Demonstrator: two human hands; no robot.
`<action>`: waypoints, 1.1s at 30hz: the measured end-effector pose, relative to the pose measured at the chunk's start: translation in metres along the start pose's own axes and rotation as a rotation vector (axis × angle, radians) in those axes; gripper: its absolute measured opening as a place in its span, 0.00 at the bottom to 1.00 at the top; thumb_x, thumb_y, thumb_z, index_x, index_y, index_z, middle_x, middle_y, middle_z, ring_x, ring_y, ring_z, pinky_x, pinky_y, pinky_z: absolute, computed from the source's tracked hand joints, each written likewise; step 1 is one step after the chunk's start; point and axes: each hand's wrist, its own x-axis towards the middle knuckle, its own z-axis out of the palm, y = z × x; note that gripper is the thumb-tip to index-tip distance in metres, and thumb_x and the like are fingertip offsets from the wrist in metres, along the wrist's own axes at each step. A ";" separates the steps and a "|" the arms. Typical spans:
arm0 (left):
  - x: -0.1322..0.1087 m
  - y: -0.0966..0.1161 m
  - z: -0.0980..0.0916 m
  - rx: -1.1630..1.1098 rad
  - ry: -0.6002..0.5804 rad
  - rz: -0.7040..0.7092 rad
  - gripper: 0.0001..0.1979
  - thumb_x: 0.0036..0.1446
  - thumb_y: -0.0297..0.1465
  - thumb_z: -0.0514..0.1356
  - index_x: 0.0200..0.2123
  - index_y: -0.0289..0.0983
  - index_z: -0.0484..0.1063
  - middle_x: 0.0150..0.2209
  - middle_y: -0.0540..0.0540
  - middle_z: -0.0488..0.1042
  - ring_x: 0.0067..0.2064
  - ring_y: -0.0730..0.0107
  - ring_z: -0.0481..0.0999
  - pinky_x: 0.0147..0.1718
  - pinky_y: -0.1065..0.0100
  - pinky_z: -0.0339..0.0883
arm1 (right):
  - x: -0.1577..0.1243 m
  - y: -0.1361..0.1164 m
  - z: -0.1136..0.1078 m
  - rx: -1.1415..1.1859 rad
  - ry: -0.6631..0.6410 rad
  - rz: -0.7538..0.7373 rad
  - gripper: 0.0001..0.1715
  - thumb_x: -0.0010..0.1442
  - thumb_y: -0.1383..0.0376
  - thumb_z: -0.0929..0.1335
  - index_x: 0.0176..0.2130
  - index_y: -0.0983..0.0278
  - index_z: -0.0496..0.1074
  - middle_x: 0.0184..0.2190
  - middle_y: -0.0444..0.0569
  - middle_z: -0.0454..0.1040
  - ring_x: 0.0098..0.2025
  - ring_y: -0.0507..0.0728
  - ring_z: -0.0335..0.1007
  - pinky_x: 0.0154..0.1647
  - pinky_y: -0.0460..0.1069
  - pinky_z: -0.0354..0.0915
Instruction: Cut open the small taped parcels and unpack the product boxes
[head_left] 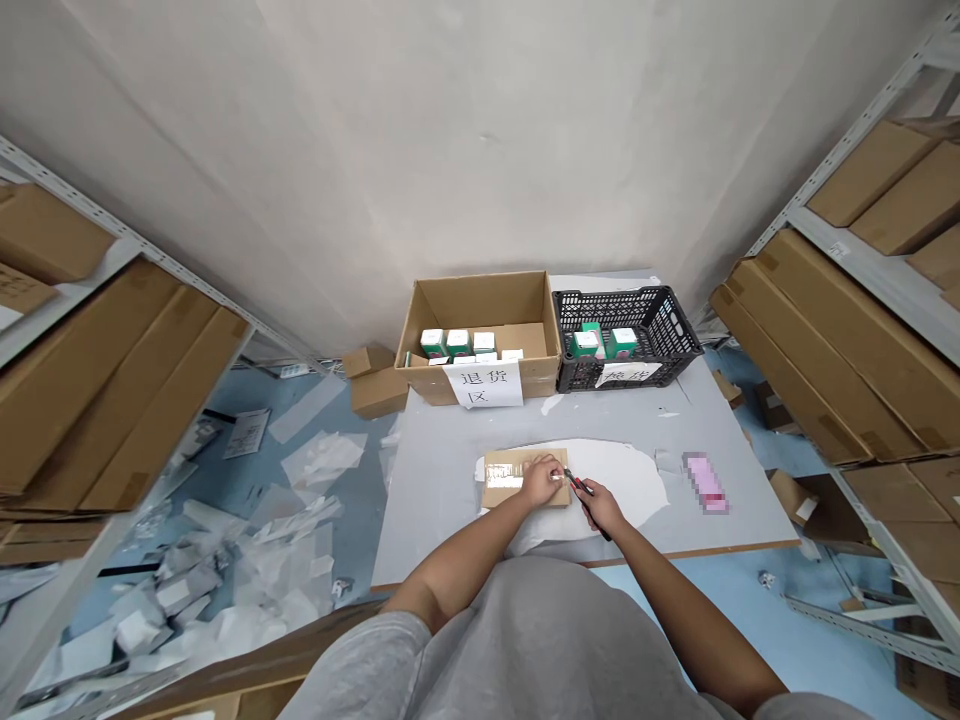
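Two of my hands meet at one small cardboard parcel [499,490], which lies near the front edge of the table, at about 12 o'clock from my chest. Its long axis runs crosswise, from 9 to 3 o'clock, with a band of clear packing tape [514,478] across its top. My left hand [541,482] sits palm down on the parcel, toward its 3 o'clock end; I cannot tell whether the fingers clasp an edge or only press. My right hand [604,510] is closed around a red-and-black utility knife [579,486] and is off the parcel, just beside that same end. From my right hand, the knife points toward 10 o'clock, its tip close to the parcel and my left fingers; the blade is too small to make out.

Under the parcel lies a white sheet [630,482] on the grey table [739,510]. Farther out at 12 o'clock stands a cardboard box [480,300] holding green-and-white cartons [457,343], with a black plastic crate [675,325] at 1 o'clock.
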 end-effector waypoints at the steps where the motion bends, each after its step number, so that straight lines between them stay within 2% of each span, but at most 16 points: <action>1: -0.001 0.000 0.001 0.002 0.004 -0.005 0.04 0.57 0.33 0.67 0.36 0.41 0.78 0.44 0.45 0.80 0.52 0.55 0.74 0.54 0.56 0.57 | -0.002 0.000 0.001 0.007 -0.009 -0.002 0.19 0.61 0.46 0.66 0.42 0.57 0.68 0.15 0.33 0.63 0.12 0.51 0.58 0.13 0.44 0.52; 5: -0.004 0.001 0.003 0.011 0.011 -0.012 0.04 0.56 0.33 0.67 0.36 0.40 0.79 0.44 0.45 0.81 0.52 0.55 0.74 0.54 0.55 0.57 | -0.007 0.003 0.004 0.026 -0.029 0.000 0.22 0.61 0.43 0.66 0.42 0.57 0.68 0.15 0.32 0.62 0.12 0.52 0.59 0.14 0.44 0.53; 11: -0.002 0.001 -0.004 -0.013 0.029 0.032 0.04 0.57 0.33 0.66 0.36 0.41 0.79 0.44 0.46 0.80 0.52 0.56 0.74 0.55 0.56 0.58 | -0.005 -0.005 0.011 0.018 0.055 -0.013 0.18 0.62 0.46 0.65 0.41 0.57 0.68 0.15 0.33 0.62 0.12 0.50 0.57 0.14 0.43 0.52; 19: -0.005 -0.010 0.003 0.027 -0.001 0.053 0.04 0.58 0.33 0.68 0.35 0.40 0.77 0.43 0.45 0.79 0.53 0.55 0.73 0.56 0.57 0.58 | -0.027 0.014 0.008 0.088 -0.108 0.023 0.23 0.60 0.42 0.66 0.42 0.57 0.67 0.15 0.34 0.64 0.13 0.53 0.59 0.14 0.46 0.55; 22: -0.007 -0.010 -0.001 -0.001 0.050 0.070 0.10 0.58 0.36 0.70 0.41 0.41 0.76 0.46 0.45 0.77 0.53 0.55 0.73 0.55 0.58 0.61 | -0.034 0.018 -0.003 0.109 -0.098 0.051 0.25 0.59 0.41 0.67 0.41 0.57 0.67 0.16 0.36 0.66 0.14 0.53 0.60 0.15 0.47 0.57; 26: -0.020 -0.014 -0.022 0.010 0.152 0.068 0.21 0.57 0.39 0.71 0.51 0.44 0.72 0.54 0.43 0.73 0.59 0.52 0.70 0.60 0.55 0.62 | -0.030 0.017 -0.019 0.158 0.006 0.084 0.28 0.58 0.38 0.67 0.43 0.56 0.67 0.19 0.38 0.68 0.16 0.54 0.64 0.16 0.48 0.60; 29: -0.038 -0.025 -0.035 0.132 0.281 -0.059 0.25 0.60 0.37 0.67 0.60 0.46 0.68 0.65 0.39 0.68 0.69 0.44 0.61 0.67 0.48 0.53 | -0.018 0.015 -0.018 0.186 0.074 0.062 0.28 0.57 0.39 0.67 0.45 0.56 0.66 0.22 0.37 0.67 0.17 0.53 0.65 0.18 0.48 0.63; 31: -0.051 -0.035 -0.034 0.176 0.426 -0.277 0.33 0.60 0.38 0.66 0.67 0.45 0.61 0.72 0.35 0.60 0.74 0.40 0.53 0.69 0.44 0.49 | -0.008 0.011 -0.013 0.141 0.122 0.013 0.27 0.57 0.42 0.68 0.47 0.56 0.65 0.25 0.38 0.69 0.20 0.54 0.68 0.21 0.48 0.66; 33: -0.062 -0.047 -0.026 0.147 0.549 -0.571 0.42 0.59 0.44 0.67 0.71 0.41 0.54 0.74 0.29 0.55 0.76 0.34 0.51 0.68 0.41 0.52 | 0.002 0.003 -0.007 0.039 0.188 -0.071 0.25 0.58 0.46 0.68 0.49 0.56 0.65 0.31 0.42 0.73 0.26 0.55 0.73 0.24 0.48 0.68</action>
